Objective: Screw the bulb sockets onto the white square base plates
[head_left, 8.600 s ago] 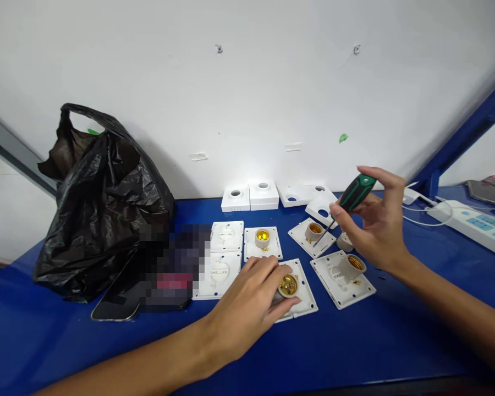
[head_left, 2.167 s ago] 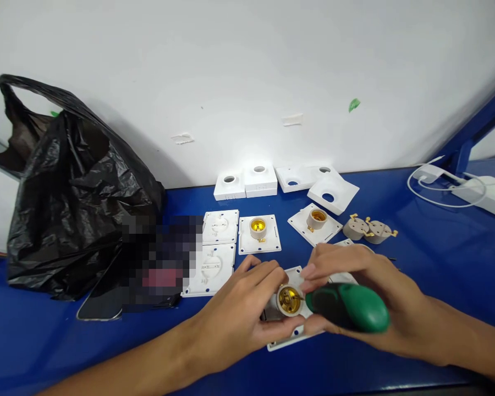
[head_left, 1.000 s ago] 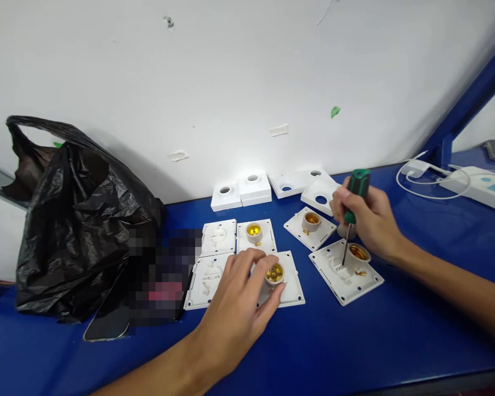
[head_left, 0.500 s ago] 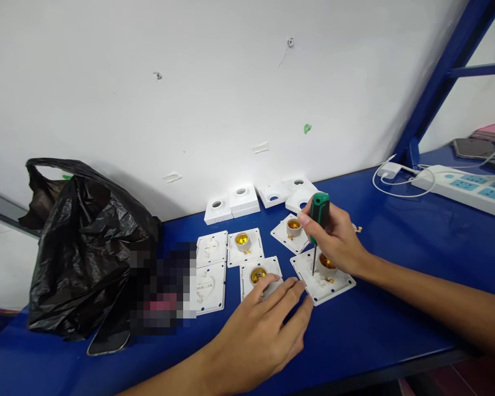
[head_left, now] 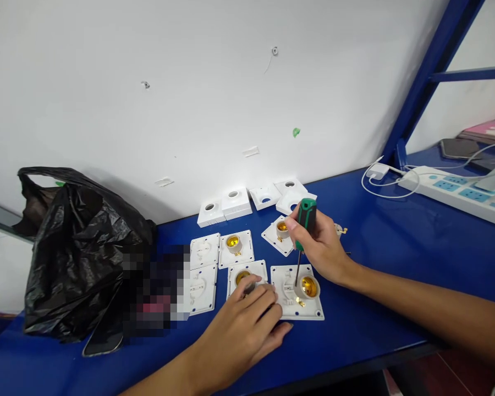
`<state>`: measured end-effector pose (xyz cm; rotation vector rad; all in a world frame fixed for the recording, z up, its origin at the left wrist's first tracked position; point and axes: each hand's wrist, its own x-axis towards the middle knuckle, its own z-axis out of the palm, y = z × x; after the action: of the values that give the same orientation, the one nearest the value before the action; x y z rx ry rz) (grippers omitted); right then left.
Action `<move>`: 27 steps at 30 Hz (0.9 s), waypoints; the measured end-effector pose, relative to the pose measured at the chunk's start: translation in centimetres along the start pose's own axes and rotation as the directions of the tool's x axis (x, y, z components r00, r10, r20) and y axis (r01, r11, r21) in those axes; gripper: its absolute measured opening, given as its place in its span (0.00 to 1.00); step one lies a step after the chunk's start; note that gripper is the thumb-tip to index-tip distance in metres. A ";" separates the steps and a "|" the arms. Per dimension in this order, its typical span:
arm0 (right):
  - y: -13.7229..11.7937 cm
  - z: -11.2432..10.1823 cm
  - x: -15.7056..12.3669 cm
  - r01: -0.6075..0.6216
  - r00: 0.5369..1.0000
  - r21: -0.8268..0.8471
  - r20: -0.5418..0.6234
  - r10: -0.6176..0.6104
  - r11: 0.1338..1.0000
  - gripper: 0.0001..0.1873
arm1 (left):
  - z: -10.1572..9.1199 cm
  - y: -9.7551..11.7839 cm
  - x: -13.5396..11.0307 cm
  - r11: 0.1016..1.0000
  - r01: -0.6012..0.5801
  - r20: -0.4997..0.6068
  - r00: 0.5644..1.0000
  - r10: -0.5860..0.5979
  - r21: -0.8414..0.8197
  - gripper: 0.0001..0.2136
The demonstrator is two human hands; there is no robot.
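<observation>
Head view: on the blue table [head_left: 367, 220] lie six white plates [head_left: 315, 313], four with sockets [head_left: 308, 287]; the right hand [head_left: 325, 247] grips one screwdriver [head_left: 306, 220], tip beside a socket; the left hand [head_left: 244, 324] bends its fingers, grip unclear.

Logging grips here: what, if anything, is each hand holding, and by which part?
The right hand holds the screwdriver by its green-and-black handle. The left hand lies over a socket plate; whether it grips anything there cannot be told.

Grn/blk screwdriver [head_left: 306, 223], wht plate [head_left: 313, 310], gold-lined socket [head_left: 309, 287], blk bag [head_left: 86, 258], blue tbl [head_left: 388, 242], wht pwr strip [head_left: 457, 192]
</observation>
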<state>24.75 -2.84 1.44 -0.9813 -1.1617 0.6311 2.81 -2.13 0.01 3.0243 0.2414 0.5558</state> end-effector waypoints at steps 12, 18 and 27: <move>0.1 -0.4 0.6 0.003 0.994 0.098 -0.108 0.008 0.995 0.15 | -1.4 -1.3 -0.3 0.995 0.075 -0.097 0.993 -0.068 0.065 0.08; 0.6 -0.4 0.7 0.003 0.994 0.075 -0.110 0.005 0.997 0.15 | -2.2 -2.5 -1.4 0.959 0.219 0.041 0.972 -0.230 0.182 0.08; 0.6 -0.4 0.6 0.057 0.992 0.014 -0.112 -0.055 0.998 0.16 | -1.4 0.7 1.3 0.950 0.264 -0.030 0.962 -0.272 -0.168 0.15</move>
<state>25.36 -2.22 1.15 -0.9547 -1.0798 0.5342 3.56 -2.55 1.86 2.7586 0.5700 0.5984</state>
